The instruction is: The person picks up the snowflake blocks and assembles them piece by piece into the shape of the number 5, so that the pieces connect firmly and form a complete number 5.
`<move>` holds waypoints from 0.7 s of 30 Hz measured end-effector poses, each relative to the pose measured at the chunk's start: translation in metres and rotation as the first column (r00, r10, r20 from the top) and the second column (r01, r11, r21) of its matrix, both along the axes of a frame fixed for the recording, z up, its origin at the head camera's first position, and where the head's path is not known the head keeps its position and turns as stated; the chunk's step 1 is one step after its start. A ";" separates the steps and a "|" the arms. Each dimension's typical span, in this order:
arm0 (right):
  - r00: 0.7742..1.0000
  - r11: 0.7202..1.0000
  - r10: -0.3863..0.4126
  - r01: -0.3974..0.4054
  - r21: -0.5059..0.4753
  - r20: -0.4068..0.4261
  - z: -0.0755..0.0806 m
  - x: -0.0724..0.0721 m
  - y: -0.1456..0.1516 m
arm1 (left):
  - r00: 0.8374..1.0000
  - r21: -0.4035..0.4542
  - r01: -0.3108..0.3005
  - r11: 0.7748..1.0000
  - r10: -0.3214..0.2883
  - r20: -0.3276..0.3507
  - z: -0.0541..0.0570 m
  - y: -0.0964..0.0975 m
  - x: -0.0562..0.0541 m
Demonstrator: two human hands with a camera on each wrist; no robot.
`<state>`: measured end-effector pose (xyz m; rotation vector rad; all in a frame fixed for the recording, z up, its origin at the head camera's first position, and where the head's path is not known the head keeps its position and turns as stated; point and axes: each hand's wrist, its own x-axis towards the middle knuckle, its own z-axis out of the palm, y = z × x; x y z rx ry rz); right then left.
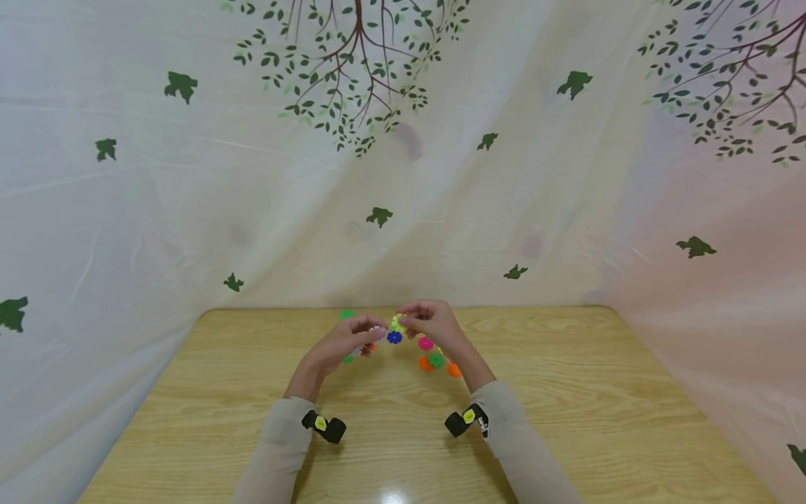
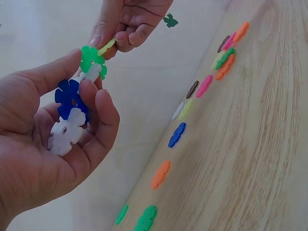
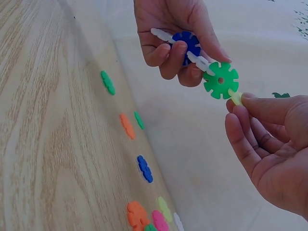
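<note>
Chain (image 3: pixel 199 61) of white, blue and green notched plastic discs sits within the left hand (image 2: pixel 62 120), fingers curled around it, presumably steadying the joint. Right hand (image 3: pixel 274 144) pinches a yellow notched plastic disc (image 3: pixel 236 96) against the chain's green end, probably for notch alignment. Loose multicoloured plastic discs (image 2: pixel 177 135) lie below both hands on a wood-grain table (image 2: pixel 240 144).
</note>
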<state>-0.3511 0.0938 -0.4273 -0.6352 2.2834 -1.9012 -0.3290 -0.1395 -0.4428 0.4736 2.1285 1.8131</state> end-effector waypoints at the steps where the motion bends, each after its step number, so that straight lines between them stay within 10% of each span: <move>1: 1.000 1.000 0.001 -0.001 0.003 0.003 0.001 0.000 0.000 | 1.000 0.003 -0.001 1.000 0.001 0.000 0.000 0.000 0.000; 21: 0.999 0.996 0.046 -0.044 0.081 -0.027 0.010 -0.001 -0.001 | 0.999 -0.011 0.035 0.999 -0.035 0.015 0.000 0.004 0.002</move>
